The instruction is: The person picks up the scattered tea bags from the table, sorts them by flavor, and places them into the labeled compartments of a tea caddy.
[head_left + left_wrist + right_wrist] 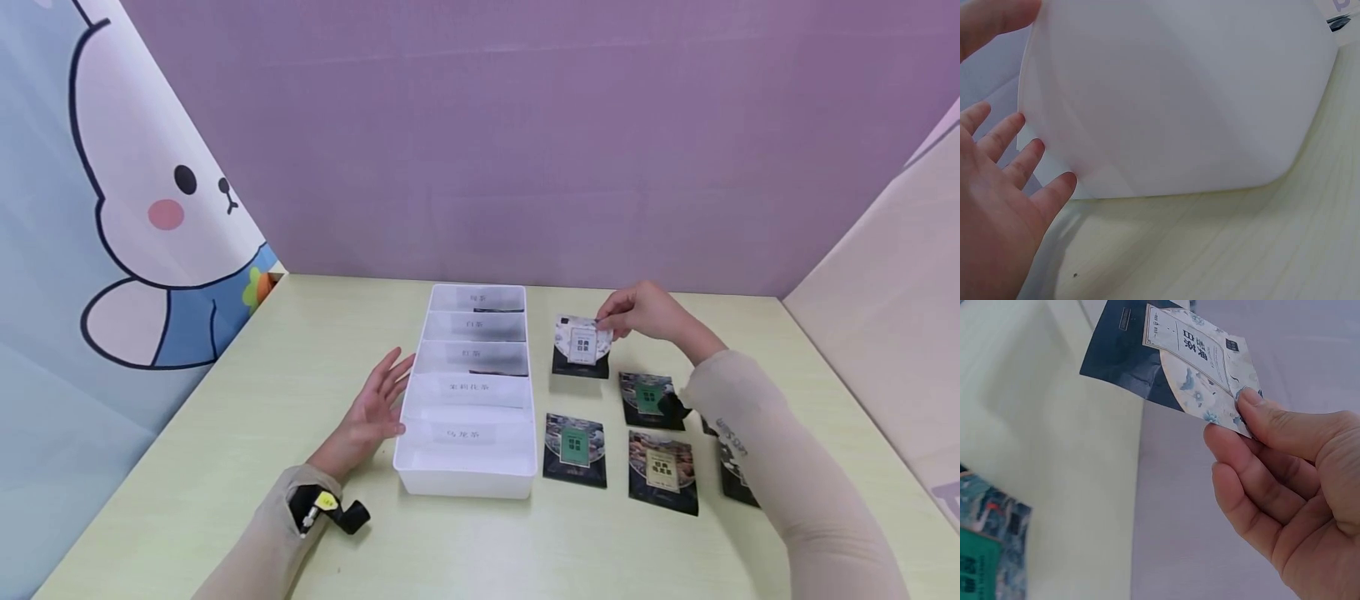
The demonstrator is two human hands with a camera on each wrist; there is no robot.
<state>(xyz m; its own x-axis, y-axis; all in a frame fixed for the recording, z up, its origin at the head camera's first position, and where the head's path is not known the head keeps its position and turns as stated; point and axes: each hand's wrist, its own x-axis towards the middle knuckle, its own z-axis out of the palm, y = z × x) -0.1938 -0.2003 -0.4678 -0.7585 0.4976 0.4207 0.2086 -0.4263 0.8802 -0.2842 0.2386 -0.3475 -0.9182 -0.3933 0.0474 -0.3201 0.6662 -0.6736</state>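
Between thumb and fingers, my right hand (645, 312) pinches a white-and-dark tea sachet (582, 347) by its upper right corner, above the table and right of the box. In the right wrist view the sachet (1179, 362) shows a floral print and a pale label. My left hand (372, 414) rests with spread fingers against the left side of a white divided box (468, 483). The left wrist view shows those fingertips (1063, 184) on the box's outer wall (1172, 100). Labels stand in its compartments, and dark sachet edges show in two of them.
On the table right of the box lie a green-labelled sachet (574, 450), another green-labelled sachet (647, 400) and a yellow-labelled sachet (663, 472). More dark sachets (737, 473) lie partly hidden beneath the right forearm. A purple backdrop (480, 150) stands behind the table.
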